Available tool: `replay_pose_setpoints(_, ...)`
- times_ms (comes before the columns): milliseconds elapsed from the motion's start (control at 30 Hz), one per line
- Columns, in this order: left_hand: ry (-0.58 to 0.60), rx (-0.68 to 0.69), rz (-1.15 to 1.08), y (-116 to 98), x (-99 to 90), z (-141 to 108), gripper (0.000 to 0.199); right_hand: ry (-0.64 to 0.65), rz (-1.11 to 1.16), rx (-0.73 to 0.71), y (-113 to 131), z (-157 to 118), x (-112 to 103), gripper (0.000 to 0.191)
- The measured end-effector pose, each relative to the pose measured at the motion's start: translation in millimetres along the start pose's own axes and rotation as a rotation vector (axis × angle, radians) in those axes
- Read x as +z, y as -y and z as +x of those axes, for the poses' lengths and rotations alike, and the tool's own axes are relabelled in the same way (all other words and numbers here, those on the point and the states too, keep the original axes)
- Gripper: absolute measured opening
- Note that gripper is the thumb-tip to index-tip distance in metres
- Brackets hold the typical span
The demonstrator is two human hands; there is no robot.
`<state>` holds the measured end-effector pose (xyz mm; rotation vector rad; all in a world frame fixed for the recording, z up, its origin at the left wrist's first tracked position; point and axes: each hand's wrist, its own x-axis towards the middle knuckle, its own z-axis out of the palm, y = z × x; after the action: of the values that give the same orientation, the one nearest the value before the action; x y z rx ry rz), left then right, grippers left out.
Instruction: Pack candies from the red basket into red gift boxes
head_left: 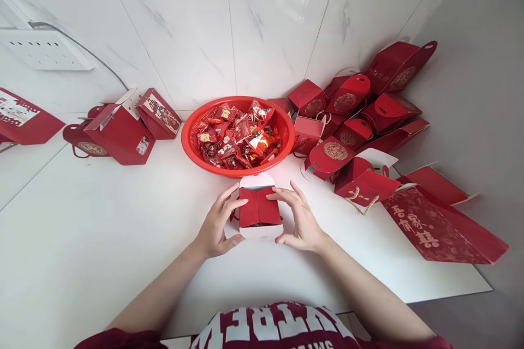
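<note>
A small red box [259,208] stands on the white table in front of me, its two red side flaps folded inward over the top. Its white-lined far and near flaps stick outward. My left hand [223,223] is at the box's left side, fingertips on the left red flap and thumb by the near corner. My right hand [301,218] is at the right side, fingertips on the right red flap and thumb near the front corner. Both hands have their fingers spread. Behind the box sits a red plastic basket [188,144] filled with red-wrapped packets [241,133].
Many red gift boxes [344,102] are heaped at the right by the wall, with a large one [434,226] near the table's right edge. More red boxes [123,131] stand at the left. A power strip [45,49] and cable are on the tiled wall.
</note>
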<state>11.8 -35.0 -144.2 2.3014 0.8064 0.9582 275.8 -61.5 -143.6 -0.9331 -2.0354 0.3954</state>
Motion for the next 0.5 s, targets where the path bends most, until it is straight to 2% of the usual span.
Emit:
replay_pose_setpoints(133, -0.048, -0.067, -0.136, -1, 6.4, 1, 0.053, -0.03, 0.056, 0.128, 8, 0, 5, 0.057)
replay_pose_setpoints(233, -0.053, -0.12, -0.179, -1, 10.6, -1, 0.044, -0.108, 0.138, 0.252, 14, 1, 11, 0.046)
replay_pose_setpoints(300, -0.058, -0.154, -0.195, -1, 12.4, -2, 0.041, -0.168, 0.207, 0.331, 15, 2, 15, 0.05)
replay_pose_setpoints(367, -0.055, -0.172, -0.214, -1, 12.9, -2, 0.04, -0.18, 0.317, 0.409, 14, 3, 18, 0.062)
replay_pose_setpoints(500, -0.016, -0.12, -0.249, 0, 8.0, 1, 0.039, -0.065, 0.578, 0.494, 10, 4, 17, 0.079)
